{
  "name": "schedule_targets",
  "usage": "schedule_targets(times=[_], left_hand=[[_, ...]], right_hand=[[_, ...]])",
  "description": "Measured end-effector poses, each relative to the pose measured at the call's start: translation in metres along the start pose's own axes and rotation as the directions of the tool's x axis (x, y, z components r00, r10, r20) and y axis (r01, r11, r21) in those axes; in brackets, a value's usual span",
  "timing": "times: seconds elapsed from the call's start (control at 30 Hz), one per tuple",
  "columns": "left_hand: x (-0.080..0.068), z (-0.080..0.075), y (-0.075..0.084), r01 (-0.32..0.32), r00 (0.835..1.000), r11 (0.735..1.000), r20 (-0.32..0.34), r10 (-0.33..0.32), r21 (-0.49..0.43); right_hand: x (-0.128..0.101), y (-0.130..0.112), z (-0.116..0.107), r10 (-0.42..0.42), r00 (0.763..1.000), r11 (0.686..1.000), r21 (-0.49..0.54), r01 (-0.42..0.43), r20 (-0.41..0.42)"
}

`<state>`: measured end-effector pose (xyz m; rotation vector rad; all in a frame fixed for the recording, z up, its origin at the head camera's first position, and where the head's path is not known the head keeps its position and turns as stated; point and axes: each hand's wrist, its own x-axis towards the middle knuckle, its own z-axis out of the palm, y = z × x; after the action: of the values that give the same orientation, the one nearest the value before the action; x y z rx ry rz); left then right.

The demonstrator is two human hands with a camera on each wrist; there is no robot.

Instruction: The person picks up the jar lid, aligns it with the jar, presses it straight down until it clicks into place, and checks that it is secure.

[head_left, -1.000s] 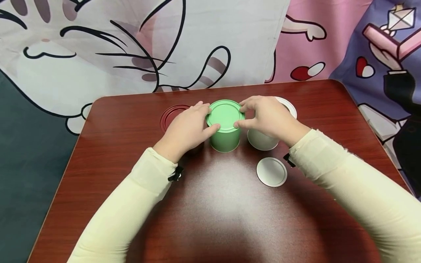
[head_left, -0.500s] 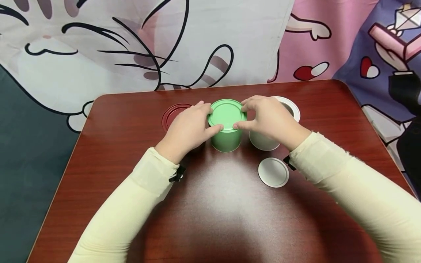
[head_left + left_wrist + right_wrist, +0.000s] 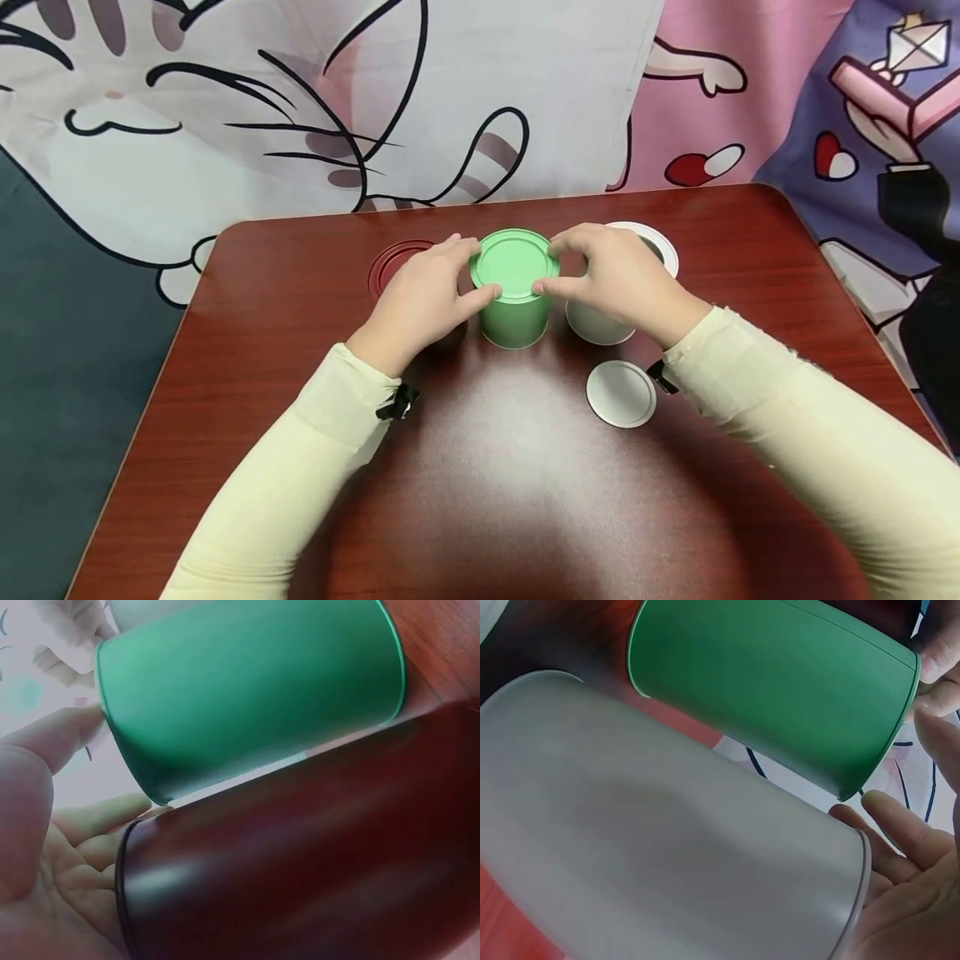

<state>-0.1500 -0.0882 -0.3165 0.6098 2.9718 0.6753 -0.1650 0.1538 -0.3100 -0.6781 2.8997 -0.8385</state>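
Observation:
A green can (image 3: 513,325) stands upright near the middle of the table, its green lid (image 3: 513,265) on top. My left hand (image 3: 423,296) holds the lid's left edge, thumb at the front rim and a finger farther back. Opposite it, my right hand (image 3: 618,279) grips the right edge with thumb and fingertips. Left of the green can is a dark red can (image 3: 300,847), partly covered by my left hand in the head view. On the other side stands a white can (image 3: 667,810) with an uncovered top, partly hidden under my right hand.
A round white lid (image 3: 621,394) lies flat on the brown table (image 3: 480,500), in front of the white can. Behind the table's far edge hangs a printed cloth (image 3: 480,83) with cartoon drawings.
Both hands stay at the rim of the green lid throughout. The head view shifts slightly; the cans and the loose white lid keep their places.

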Motion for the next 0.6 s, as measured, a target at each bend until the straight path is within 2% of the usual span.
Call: schedule_targets(times=[0.3,0.6], left_hand=[[-0.009,0.004,0.007,-0.050,0.997,0.998,-0.058,0.047,-0.040],[-0.018,0.011,0.013,-0.047,0.997,0.998,-0.056,0.045,-0.040]], right_hand=[[-0.008,0.003,-0.002,-0.025,1.000,1.000,0.015,0.025,-0.008],[-0.017,0.008,-0.002,-0.058,0.996,0.998,0.013,0.059,-0.074]])
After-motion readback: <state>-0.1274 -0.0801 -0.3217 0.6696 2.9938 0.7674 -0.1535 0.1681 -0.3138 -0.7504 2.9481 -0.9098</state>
